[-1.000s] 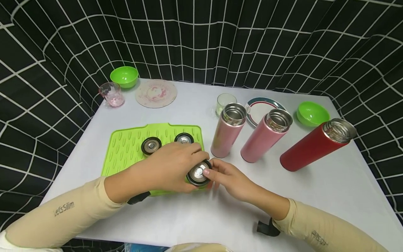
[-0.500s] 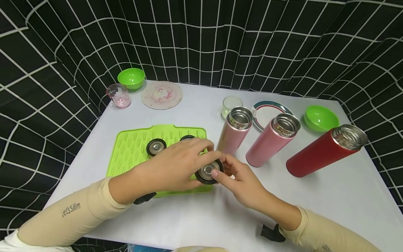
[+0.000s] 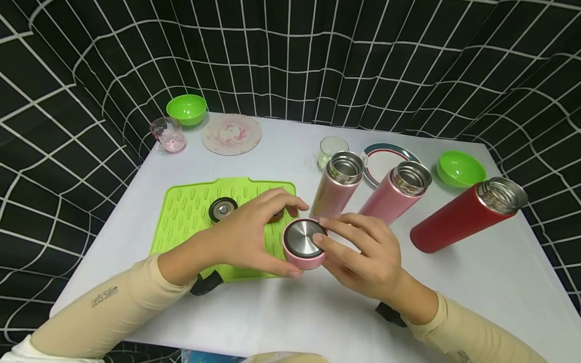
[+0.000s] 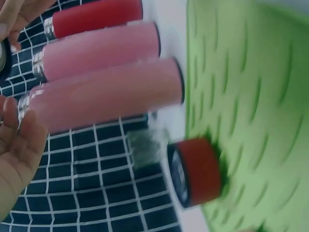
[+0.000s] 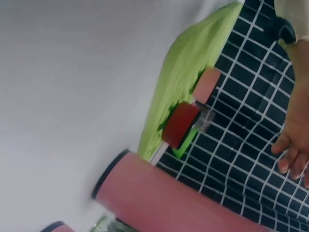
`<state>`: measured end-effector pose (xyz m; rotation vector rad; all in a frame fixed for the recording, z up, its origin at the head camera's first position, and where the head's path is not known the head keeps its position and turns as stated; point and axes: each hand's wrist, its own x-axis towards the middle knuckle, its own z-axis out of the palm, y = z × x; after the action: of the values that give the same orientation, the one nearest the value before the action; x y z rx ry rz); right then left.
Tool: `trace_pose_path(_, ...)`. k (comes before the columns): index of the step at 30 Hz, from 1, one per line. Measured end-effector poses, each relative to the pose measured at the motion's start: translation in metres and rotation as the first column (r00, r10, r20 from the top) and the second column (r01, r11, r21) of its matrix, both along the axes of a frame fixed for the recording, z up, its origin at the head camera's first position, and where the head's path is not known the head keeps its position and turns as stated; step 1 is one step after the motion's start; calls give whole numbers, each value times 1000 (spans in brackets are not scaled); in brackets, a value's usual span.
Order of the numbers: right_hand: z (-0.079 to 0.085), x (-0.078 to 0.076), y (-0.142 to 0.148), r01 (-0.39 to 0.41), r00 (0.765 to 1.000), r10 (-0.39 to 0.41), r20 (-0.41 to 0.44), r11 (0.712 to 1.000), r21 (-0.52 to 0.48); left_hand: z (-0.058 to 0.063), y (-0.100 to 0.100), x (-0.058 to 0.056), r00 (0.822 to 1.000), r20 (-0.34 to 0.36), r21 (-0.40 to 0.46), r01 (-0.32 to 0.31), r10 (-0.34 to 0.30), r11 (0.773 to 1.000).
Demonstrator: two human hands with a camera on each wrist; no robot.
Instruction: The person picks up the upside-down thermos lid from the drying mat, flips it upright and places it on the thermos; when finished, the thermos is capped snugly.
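A pink bottle lid (image 3: 304, 243) with a brushed steel top is held above the front of the table by my right hand (image 3: 367, 252), fingertips on its top and side. My left hand (image 3: 245, 237) is spread around the lid's left side, thumb and fingers apart from it; the left wrist view also shows a gap between the left hand (image 4: 19, 154) and the lid (image 4: 4, 60). Two more lids lie underside up on the green mat (image 3: 181, 217): a pink lid (image 3: 222, 208) and a red lid (image 4: 200, 170), which is mostly behind my left hand in the head view.
Right of the mat stand uncapped bottles: a pink bottle (image 3: 335, 194), another pink bottle (image 3: 394, 196) and a red bottle (image 3: 458, 219). Farther back are a clear glass (image 3: 331, 148), a plate (image 3: 386, 164), green bowls (image 3: 460, 169) (image 3: 186, 109), a pinkish glass (image 3: 170, 136) and a round patterned disc (image 3: 231, 134).
The pink lid has been turned over, from underside up to steel top up. My left fingers have spread away from it, and my right hand has turned over onto its top.
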<state>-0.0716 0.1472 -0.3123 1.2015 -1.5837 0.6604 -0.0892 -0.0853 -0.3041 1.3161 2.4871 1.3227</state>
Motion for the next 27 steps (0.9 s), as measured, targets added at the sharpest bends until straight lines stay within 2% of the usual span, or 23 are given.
trace_pose_path(3, -1, -2, -1, -4, 997, 1, -79, 999, -46, -6, 6, 1, 1000, 18, 75, 18, -19, 997)
trace_pose_path(6, 0, -4, 0, -5, 994, -3, -109, 997, -72, -10, 11, 1, 999, 3, 143, 34, -35, 989)
trace_pose_path(14, 5, -8, 2, 20, 992, -33, -124, 994, -103, -13, 21, -1, 999, -25, 233, 36, -31, 972)
trace_pose_path(18, 1, -10, 3, 59, 993, -78, -94, 980, -193, -7, 28, -8, 997, -80, 296, 35, -12, 954)
trace_pose_path(20, -3, -10, 2, 86, 994, -99, -38, 963, -254, 1, 31, -15, 993, -116, 329, 31, 8, 944)
trace_pose_path(23, -10, -8, 0, 122, 987, -82, 136, 941, -315, 15, 35, -30, 985, -154, 370, -9, 71, 929)
trace_pose_path(24, -11, -6, -1, 134, 973, -65, 220, 939, -317, 19, 37, -36, 982, -159, 382, -31, 99, 924)
trace_pose_path(25, -12, -4, -2, 145, 949, -41, 313, 938, -315, 24, 39, -42, 979, -157, 392, -55, 126, 918)
trace_pose_path(26, -13, -1, -3, 154, 914, -17, 405, 938, -309, 27, 41, -48, 976, -155, 396, -81, 153, 915)
trace_pose_path(27, -13, 2, -4, 161, 869, 11, 495, 939, -303, 30, 43, -54, 972, -151, 398, -104, 177, 911)
